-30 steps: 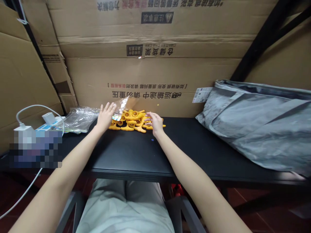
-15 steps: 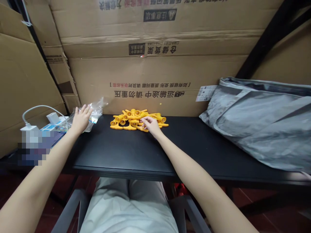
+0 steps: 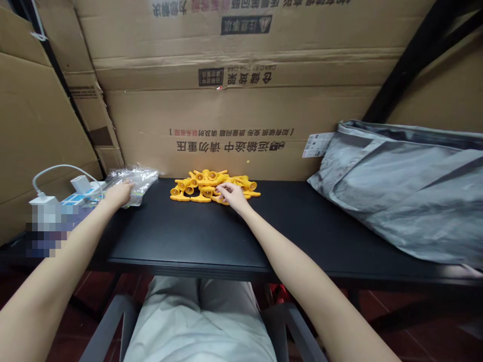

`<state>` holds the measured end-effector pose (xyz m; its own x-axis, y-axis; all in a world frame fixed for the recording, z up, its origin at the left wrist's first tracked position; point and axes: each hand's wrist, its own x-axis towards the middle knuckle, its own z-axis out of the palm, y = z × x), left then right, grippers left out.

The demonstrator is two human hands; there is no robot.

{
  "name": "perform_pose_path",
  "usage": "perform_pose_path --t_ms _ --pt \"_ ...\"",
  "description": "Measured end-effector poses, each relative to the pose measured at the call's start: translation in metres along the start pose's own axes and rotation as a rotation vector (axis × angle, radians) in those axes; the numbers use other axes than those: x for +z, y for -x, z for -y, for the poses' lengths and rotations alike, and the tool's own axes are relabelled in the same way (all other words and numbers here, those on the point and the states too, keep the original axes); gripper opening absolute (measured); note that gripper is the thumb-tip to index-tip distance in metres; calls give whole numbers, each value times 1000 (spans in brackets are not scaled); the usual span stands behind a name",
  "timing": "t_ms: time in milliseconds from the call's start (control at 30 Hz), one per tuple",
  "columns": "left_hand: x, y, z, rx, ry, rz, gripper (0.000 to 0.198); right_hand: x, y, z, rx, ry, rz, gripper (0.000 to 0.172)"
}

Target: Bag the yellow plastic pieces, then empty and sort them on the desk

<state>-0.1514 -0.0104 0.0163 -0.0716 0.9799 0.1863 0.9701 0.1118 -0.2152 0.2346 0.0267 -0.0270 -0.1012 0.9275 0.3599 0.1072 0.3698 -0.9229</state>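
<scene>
My left hand point(image 3: 119, 195) is on a clear plastic bag point(image 3: 141, 177) at the left of the black table, its fingers curled in against the film. The bag lies crumpled and rather flat; part of it is under my hand. Farther right, a pile of yellow plastic pieces point(image 3: 202, 181) with round cup-like ends and curved bars sits near the cardboard. My right hand point(image 3: 234, 197) is at the right part of this pile, fingers bent and their tips touching the pieces. What lies between those fingertips is too small to make out.
A white power strip point(image 3: 73, 200) with plugs and a white cable point(image 3: 56, 167) is at the left. A large grey fabric bag point(image 3: 407, 191) occupies the right side of the black table point(image 3: 188, 234). Printed cardboard point(image 3: 234, 110) stands along the back.
My left hand has gone from spread fingers to curled ones and moved slightly down. The clear bag's raised end has sunk flatter. My right hand stays at the yellow pile.
</scene>
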Motion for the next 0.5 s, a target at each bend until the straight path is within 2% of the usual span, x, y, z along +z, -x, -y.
perform_pose_path --t_ms 67,133,167,300,333,400,500 --pt "7 -4 2 -1 6 56 62 0 0 -1 -6 23 11 33" --pt "13 -6 4 -11 2 45 60 -1 0 -2 -15 47 20 33" --pt "14 -6 5 -16 6 -1 59 -1 0 -2 -20 58 24 32" --pt "8 0 6 -25 64 -307 63 -1 -1 -5 -27 87 31 29" --pt "6 2 5 -44 76 -343 63 -2 -1 -5 -27 93 31 28" --pt "4 3 5 -131 88 -300 58 -2 -2 -6 -29 102 31 27" --pt "6 1 7 -295 69 -52 45 -2 -2 -7 -40 118 32 27"
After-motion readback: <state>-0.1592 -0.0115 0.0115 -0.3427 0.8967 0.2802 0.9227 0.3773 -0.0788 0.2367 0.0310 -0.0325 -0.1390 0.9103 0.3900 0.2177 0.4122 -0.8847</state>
